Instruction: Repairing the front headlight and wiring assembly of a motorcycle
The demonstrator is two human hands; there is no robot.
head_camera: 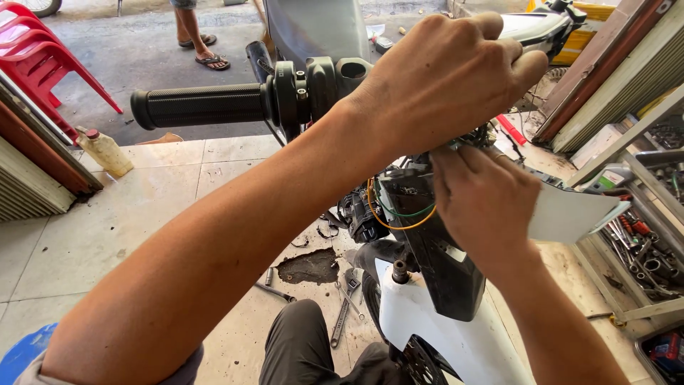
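The motorbike's handlebar [214,105] has a black ribbed rubber sleeve and a black switch housing [324,82]; below it orange and green wires [399,217] loop out of the stripped front. The left hand [442,78] closes over the bar's middle, the right hand [484,199] pinches a small part just beneath. On the floor tiles, a capped plastic bottle [105,151] holds pale liquid; a tray [641,246] at right holds tools.

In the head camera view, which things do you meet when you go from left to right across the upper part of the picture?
Red plastic chair → pale bottle with a red cap → black handlebar grip → left hand on the handlebar area → shelves with tools at the right edge.
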